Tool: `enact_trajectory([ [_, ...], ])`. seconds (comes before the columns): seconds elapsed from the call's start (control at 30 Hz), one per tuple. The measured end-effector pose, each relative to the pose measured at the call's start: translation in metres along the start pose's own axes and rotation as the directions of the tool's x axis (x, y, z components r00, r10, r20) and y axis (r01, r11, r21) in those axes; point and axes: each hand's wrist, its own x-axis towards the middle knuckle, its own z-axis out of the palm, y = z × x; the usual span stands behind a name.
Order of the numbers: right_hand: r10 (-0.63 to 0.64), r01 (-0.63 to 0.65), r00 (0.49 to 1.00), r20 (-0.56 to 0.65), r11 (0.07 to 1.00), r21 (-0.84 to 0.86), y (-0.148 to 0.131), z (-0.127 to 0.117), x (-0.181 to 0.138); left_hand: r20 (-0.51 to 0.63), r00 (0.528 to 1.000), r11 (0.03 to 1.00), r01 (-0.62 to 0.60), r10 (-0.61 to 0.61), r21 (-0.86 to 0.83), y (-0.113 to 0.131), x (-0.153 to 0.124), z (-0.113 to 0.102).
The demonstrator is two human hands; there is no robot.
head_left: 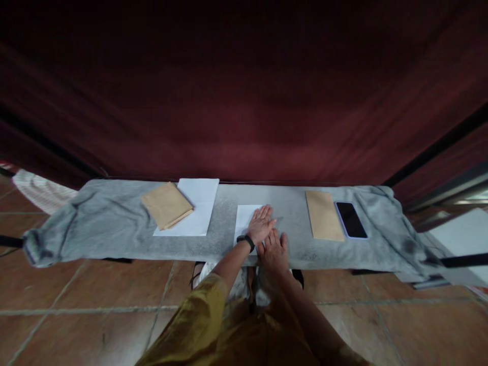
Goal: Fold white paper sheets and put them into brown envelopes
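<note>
A white sheet of paper, seemingly folded, lies at the middle of the grey cloth-covered table. Flat on its right part rests my left hand, fingers stretched out and a dark watch on the wrist. Just below and to the right, my right hand lies with its fingers extended over the sheet's lower right edge, close against the left one. The hands hide much of the paper's right side. Neither hand grips anything.
To the left, folded brown envelopes lie partly over white paper. A single brown envelope and a phone with a purple case lie at right. A dark red curtain hangs behind the table.
</note>
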Motion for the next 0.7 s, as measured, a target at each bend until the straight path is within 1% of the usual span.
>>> enact_trajectory([
  [0.1, -0.006, 0.006, 1.000, -0.021, 1.000, -0.015, 0.002, 0.003, 0.001, -0.011, 1.000, 1.000, 0.014, -0.014, 0.000, -0.001, -0.006, -0.003],
  [0.17, -0.009, 0.009, 1.000, -0.004, 1.000, -0.014, 0.003, 0.004, 0.001, -0.018, 1.000, 1.000, 0.016, -0.016, 0.011, -0.004, -0.016, -0.005],
  [0.27, -0.015, 0.015, 0.999, 0.043, 1.000, -0.014, 0.005, 0.004, 0.000, -0.039, 0.999, 1.000, -0.004, 0.005, 0.021, -0.010, -0.040, -0.009],
  [0.37, -0.036, 0.037, 0.997, 0.064, 0.999, -0.005, 0.007, 0.002, -0.002, -0.043, 0.997, 0.998, -0.066, 0.066, 0.016, -0.016, -0.069, -0.013],
  [0.53, -0.078, 0.078, 0.996, 0.048, 0.997, -0.005, 0.011, 0.002, -0.007, -0.008, 0.994, 0.994, -0.108, 0.108, -0.012, -0.023, -0.111, -0.025],
  [0.7, -0.099, 0.099, 0.995, 0.009, 0.995, -0.018, 0.010, 0.001, -0.007, -0.001, 0.988, 0.988, -0.154, 0.154, -0.030, -0.029, -0.135, -0.033],
])
